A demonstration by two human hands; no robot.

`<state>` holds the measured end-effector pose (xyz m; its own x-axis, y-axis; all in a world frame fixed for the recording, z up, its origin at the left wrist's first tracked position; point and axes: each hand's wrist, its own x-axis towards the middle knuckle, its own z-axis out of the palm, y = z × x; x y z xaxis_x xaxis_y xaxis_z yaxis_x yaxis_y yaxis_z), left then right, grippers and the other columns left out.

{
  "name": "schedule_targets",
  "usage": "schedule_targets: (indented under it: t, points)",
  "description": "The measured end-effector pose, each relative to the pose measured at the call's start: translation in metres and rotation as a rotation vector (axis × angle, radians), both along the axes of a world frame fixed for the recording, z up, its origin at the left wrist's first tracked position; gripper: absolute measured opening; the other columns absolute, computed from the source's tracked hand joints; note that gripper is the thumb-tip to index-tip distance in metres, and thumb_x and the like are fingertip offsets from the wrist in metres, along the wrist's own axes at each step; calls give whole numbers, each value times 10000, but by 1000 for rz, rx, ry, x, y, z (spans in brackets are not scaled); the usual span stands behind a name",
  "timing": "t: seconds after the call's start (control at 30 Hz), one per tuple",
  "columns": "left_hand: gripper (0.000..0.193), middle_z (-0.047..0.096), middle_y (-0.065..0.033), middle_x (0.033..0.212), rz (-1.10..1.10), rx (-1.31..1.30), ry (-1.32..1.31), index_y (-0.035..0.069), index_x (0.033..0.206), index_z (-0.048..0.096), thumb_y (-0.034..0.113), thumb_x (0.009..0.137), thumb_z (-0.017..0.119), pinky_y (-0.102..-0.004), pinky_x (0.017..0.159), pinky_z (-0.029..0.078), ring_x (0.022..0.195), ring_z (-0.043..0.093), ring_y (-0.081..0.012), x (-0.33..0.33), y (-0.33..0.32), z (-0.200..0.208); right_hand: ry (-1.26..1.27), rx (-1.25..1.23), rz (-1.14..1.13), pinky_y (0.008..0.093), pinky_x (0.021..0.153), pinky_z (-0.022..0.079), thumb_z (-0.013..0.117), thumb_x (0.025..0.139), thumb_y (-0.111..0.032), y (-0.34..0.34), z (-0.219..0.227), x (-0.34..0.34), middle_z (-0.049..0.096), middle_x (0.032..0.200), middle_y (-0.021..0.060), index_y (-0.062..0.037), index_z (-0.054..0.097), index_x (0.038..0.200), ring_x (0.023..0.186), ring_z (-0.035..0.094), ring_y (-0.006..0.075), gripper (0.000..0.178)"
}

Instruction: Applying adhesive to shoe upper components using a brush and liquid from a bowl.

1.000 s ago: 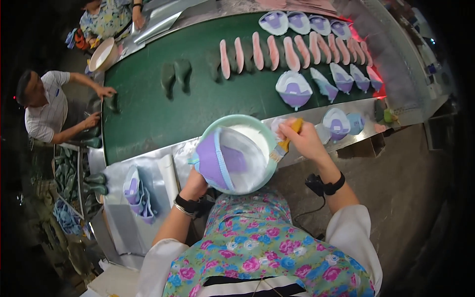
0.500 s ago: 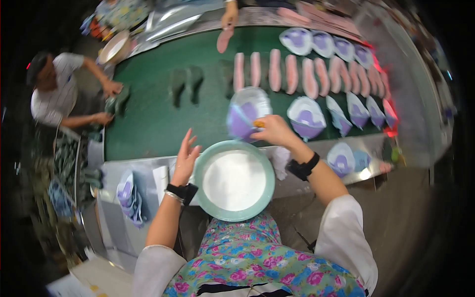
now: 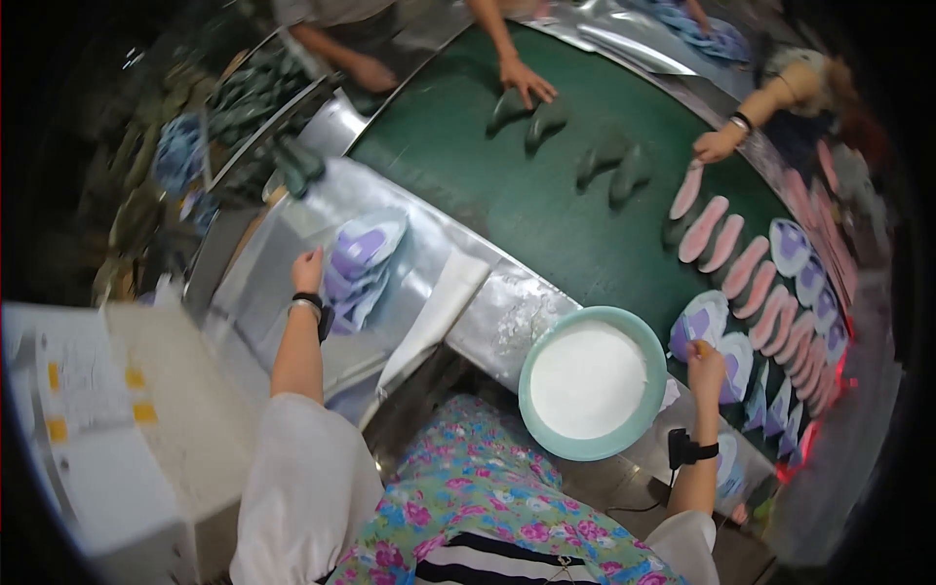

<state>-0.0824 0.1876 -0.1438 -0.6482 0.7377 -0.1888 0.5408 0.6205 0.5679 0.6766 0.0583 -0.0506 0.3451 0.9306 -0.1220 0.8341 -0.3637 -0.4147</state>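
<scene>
1. Purple cloth pieces [image 3: 363, 252] lie stacked on the table [image 3: 429, 234] beside the left hand [image 3: 307, 271].
2. Expect light, floppy handling; pinch one edge.
3. Whether its curled fingers hold one, I cannot tell; the right hand [image 3: 706, 371] grips an orange handle [image 3: 697, 348].

No words, numbers or brand names can be read. Faint markings are borne by a white sheet [image 3: 92, 385] that is seen on a pale box [image 3: 175, 414] at the lower left of the view; they are shown as thin greyish lines, too small and too blurred to be made out. The sheet is flanked by four small orange-yellow patches [image 3: 144, 414], two along its left edge and two along its right, and on these no lettering can be made out either. Just below, another white surface [image 3: 112, 483] is seen, and whether it is printed cannot be told
</scene>
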Motion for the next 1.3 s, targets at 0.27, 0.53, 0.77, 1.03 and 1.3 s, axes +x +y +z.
schedule_targets:
  t: [0.27,0.53,0.77,1.03,1.3]
  points:
    - [632,584,-289,1045,-456,-406,-1,-113,1132,456,277,668,638,-427,821,466,972,583,-385,2,65,-79,275,4,329,421,764,471,597,734,-75,29,57,-249,632,894,170,-45,654,922,864,587,342,198]
    - [325,587,-304,892,-400,-25,79,-11,1048,450,174,785,500,-500,770,413,876,549,-472,87,30,6,301,-22,611,421,754,493,732,696,-305,108,-7,-479,565,1082,99,-61,568,1078,986,530,303,483]
    - [456,617,-221,915,-246,179,-686,-54,968,591,365,930,415,-404,797,427,875,570,-314,17,-2,-56,362,-301,728,449,691,488,691,720,-328,127,-69,-540,640,854,156,-89,632,957,802,612,352,342]
    - [436,525,-102,1233,-612,-229,88,83,1170,555,349,825,568,-468,1021,283,1209,405,-294,82,-19,-11,564,-52,467,414,689,452,631,795,-378,146,-11,-468,622,827,199,-64,614,973,789,598,365,360]
    - [448,529,-81,1148,-702,440,-1235,37,1267,435,175,867,583,-294,880,420,1021,510,-155,140,-49,116,594,-228,802,393,683,439,615,828,-317,71,160,-418,602,813,190,-36,578,958,783,600,296,313]
